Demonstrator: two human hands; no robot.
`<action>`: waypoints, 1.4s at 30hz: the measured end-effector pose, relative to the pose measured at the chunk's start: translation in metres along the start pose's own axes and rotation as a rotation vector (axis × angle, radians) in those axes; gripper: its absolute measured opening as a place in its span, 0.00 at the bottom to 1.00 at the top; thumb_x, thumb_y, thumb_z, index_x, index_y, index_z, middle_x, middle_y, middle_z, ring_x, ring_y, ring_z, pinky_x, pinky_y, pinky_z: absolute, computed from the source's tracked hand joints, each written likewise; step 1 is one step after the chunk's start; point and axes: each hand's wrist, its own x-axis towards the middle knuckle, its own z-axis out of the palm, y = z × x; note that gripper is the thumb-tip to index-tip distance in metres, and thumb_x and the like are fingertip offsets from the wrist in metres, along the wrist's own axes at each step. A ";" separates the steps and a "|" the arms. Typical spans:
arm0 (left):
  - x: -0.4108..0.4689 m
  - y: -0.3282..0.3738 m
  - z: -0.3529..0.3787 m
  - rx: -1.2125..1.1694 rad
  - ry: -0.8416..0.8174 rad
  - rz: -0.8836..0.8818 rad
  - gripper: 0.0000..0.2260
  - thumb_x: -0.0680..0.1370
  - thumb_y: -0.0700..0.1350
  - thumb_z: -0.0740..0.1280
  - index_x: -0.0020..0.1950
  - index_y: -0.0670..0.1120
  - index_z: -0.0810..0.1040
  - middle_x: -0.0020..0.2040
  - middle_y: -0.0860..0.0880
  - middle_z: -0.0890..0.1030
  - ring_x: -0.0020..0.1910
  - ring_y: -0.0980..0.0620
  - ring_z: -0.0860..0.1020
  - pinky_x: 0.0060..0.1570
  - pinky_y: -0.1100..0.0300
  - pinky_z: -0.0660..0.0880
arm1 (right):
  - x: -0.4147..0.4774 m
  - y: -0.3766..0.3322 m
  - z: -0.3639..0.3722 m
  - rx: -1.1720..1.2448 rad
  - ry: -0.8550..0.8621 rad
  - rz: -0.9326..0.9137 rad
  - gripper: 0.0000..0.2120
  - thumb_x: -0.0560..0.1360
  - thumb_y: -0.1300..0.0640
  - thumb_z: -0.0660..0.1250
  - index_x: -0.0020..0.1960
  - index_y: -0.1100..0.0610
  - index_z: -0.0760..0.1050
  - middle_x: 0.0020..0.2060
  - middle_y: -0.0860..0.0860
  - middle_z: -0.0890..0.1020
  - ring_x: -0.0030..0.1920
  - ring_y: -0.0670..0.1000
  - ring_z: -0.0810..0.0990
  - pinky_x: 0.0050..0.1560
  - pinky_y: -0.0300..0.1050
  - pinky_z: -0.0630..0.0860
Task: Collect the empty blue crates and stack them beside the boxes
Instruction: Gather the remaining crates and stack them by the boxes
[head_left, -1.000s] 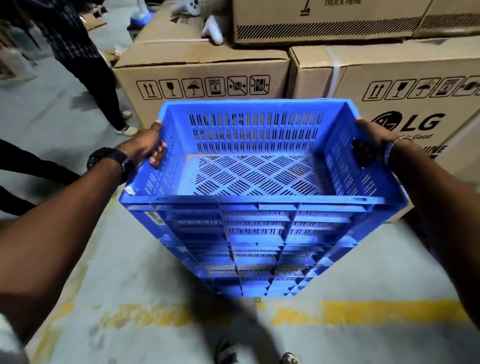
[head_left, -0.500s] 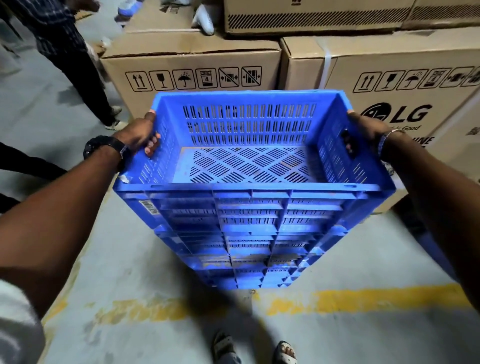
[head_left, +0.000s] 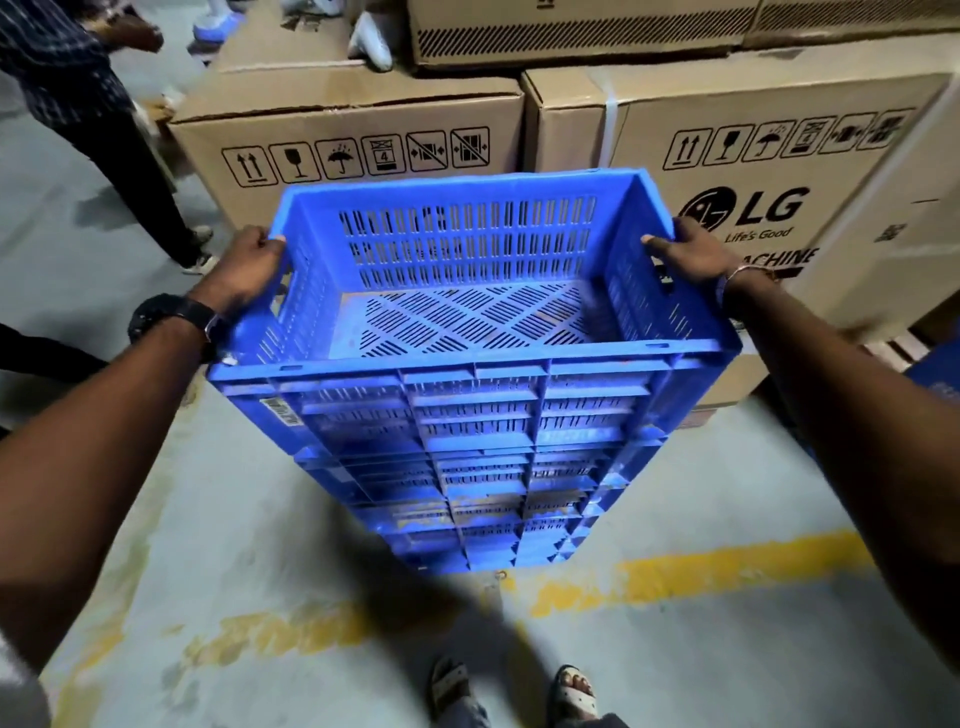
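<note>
Crates come first in the head view. A blue stack (head_left: 467, 467) of them stands on the gray floor (head_left: 208, 519), just on the near side of the big brown boxes (head_left: 353, 119). The top crate (head_left: 467, 244) is empty; you can see right through the slots in its bottom. The left hand (head_left: 244, 270) holds its left rim, with the fingers curled round the edge. The right hand (head_left: 685, 254) holds the right rim the same way. The top crate looks lined up with the ones under it, but I cannot tell if it is pushed all the way down.

I think the job is well along. Several crates are already piled up by the boxes, and this one is about in place. What is left looks like letting go of it, then going for any more crates. No other loose crates show here, so I cannot tell how many are left.

Now the writing. The box on the right (head_left: 753, 171) says "LG" and "Life's Good". Under that are the letters "ACHINE", with the start of the word hidden behind the right hand. Both front boxes have a row of little pictures: two arrows pointing up, a glass, an umbrella and a stack sign with a 4. A small sticker (head_left: 280, 410) on the near left of the stack is too blurry to read.
</note>
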 end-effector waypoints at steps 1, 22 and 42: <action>-0.007 0.001 0.000 0.014 -0.042 -0.004 0.07 0.86 0.42 0.55 0.56 0.45 0.72 0.43 0.44 0.75 0.32 0.52 0.77 0.24 0.63 0.75 | -0.005 0.001 0.000 -0.032 -0.010 -0.015 0.24 0.79 0.47 0.64 0.69 0.59 0.67 0.59 0.61 0.79 0.55 0.63 0.80 0.56 0.63 0.77; -0.134 -0.002 -0.014 -0.295 -0.132 -0.191 0.14 0.86 0.51 0.57 0.53 0.47 0.80 0.46 0.42 0.87 0.29 0.58 0.82 0.30 0.64 0.79 | -0.044 0.030 -0.008 0.490 -0.161 -0.012 0.22 0.80 0.55 0.64 0.73 0.53 0.69 0.58 0.50 0.82 0.51 0.51 0.83 0.53 0.49 0.80; -0.150 -0.040 -0.006 -0.772 -0.086 -0.165 0.16 0.83 0.51 0.60 0.62 0.45 0.83 0.62 0.42 0.84 0.59 0.41 0.83 0.62 0.44 0.78 | -0.105 0.045 0.010 0.894 -0.128 0.179 0.10 0.75 0.52 0.65 0.52 0.53 0.82 0.42 0.52 0.86 0.36 0.52 0.84 0.40 0.45 0.81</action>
